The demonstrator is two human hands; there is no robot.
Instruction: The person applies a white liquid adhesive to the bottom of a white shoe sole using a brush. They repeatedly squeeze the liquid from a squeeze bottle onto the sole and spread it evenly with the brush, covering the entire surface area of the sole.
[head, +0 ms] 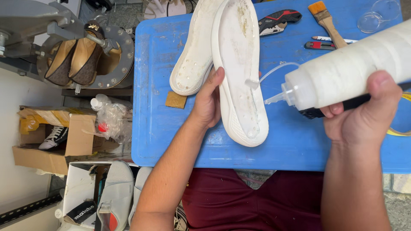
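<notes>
Near, bottom of frame: both forearms came up from a dark red lap, hands apart. Right hand [368,113], centre right, was wrapped around a white squeeze bottle [351,70], w/ a black handle of some tool pinned under the same fingers; can't tell what tool. Bottle lay near horizontal, nozzle [274,99] aimed left at the sole [239,64], tip just off its right edge at mid-length; a thin clear thread of glue arced from nozzle area to a blob on the sole's inner face. Left hand [208,102], centre frame, gripped the sole's left edge, thumb on top, fingers under, holding it a bit tilted over the blue table [158,128]. Sole's long axis ran near to far, heel end toward the person, toe end running off the top of frame, so it lay between the two hands: left hand on it, right hand w/ bottle just beside. 2nd sole [195,55] lay flat just left of it, partly tucked under, same direction. Small tan pad [176,100] sat by the left wrist. Farther, upper right: brush [327,21], pliers [276,21], a cutter, a clear dish. Off the table, left side: boxes w/ shoes lower left, round metal press w/ brown shoes upper left.
</notes>
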